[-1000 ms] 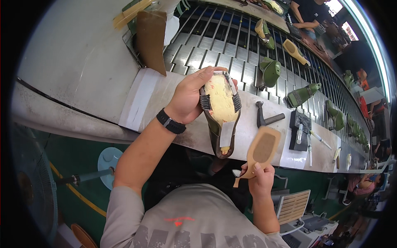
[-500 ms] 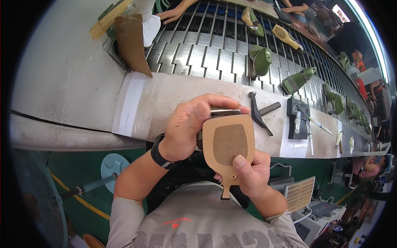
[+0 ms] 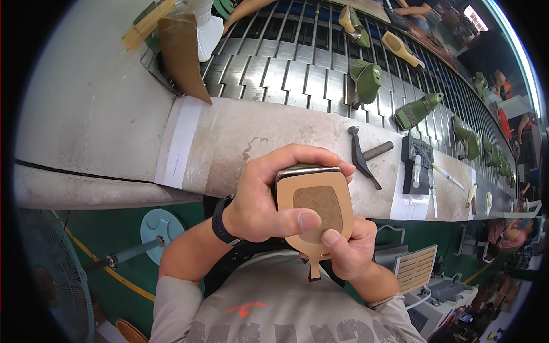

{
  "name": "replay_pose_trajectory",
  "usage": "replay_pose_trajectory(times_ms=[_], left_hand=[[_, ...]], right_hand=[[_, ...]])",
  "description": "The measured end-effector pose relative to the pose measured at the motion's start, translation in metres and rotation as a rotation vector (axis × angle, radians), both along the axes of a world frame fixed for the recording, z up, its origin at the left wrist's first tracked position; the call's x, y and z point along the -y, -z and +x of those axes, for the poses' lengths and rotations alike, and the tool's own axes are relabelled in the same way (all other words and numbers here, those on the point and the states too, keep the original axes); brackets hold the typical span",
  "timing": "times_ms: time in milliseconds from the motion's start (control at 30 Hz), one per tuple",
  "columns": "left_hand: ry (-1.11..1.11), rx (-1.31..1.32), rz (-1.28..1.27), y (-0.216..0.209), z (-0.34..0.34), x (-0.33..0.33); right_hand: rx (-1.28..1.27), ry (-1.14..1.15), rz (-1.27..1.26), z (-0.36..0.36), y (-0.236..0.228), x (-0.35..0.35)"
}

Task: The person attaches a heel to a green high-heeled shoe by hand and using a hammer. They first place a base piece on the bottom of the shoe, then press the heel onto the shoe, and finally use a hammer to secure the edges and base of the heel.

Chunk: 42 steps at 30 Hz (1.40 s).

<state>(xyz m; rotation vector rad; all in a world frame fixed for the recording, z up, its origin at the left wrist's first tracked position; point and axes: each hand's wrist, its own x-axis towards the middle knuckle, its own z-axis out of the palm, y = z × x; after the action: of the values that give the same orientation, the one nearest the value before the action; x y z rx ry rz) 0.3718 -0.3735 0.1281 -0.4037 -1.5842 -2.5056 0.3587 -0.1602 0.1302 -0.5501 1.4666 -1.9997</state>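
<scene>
A tan shoe (image 3: 286,191) is held sole up over the bench edge, its toe pointing away from me and its narrow waist towards me. A darker brown patch with a quilted pattern covers the middle of its forepart. My left hand (image 3: 266,197) curls around the left side and the toe, the thumb lying across the sole. From the right, my right hand (image 3: 351,251) grips the lower part, its thumb pressed on the sole near the patch. The fingers beneath are hidden. A cobbler's hammer (image 3: 369,157) lies on the bench just beyond my right hand.
The bench (image 3: 229,137) runs before me, with a dark block (image 3: 409,177) and pens (image 3: 449,176) at right. Behind, a slatted conveyor (image 3: 286,74) carries green shoe lasts (image 3: 366,83) and a tan sole (image 3: 400,48). A fan (image 3: 54,286) stands left; a person's arm (image 3: 243,11) reaches in.
My left thumb has come down over the sole from its side. The shoe has tipped slightly, toe lower in view. At the back, the other person's hand has moved partly behind the white object.
</scene>
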Motion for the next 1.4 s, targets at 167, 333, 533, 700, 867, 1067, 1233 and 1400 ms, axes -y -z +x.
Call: replay_pose_trajectory(times_ms=[167,333,533,700,867,1067,1233,1400], left_hand=[[-0.003,-0.006,-0.005,-0.001,0.0,-0.002],[-0.007,0.0,-0.019,-0.001,0.002,-0.003],[-0.008,0.116,0.046,-0.012,0.008,-0.003],[-0.009,0.128,0.041,-0.015,0.007,-0.006],[0.015,0.032,-0.04,-0.01,0.0,-0.008],[0.03,0.059,0.001,-0.011,-0.001,-0.01],[0.106,0.061,0.095,-0.01,-0.002,-0.01],[0.141,0.062,-0.001,-0.012,-0.01,-0.006]], right_hand=[[-0.028,0.013,-0.015,0.0,0.0,0.001],[0.007,0.013,-0.05,0.002,0.002,0.0],[0.008,0.017,-0.006,0.005,0.004,-0.002],[0.05,0.023,-0.049,0.005,0.005,-0.003],[0.082,0.009,-0.074,0.001,0.005,-0.004],[0.03,0.029,-0.055,0.001,0.005,-0.003],[0.047,0.049,-0.062,0.002,0.009,-0.007],[0.085,0.073,-0.036,0.0,0.006,-0.009]])
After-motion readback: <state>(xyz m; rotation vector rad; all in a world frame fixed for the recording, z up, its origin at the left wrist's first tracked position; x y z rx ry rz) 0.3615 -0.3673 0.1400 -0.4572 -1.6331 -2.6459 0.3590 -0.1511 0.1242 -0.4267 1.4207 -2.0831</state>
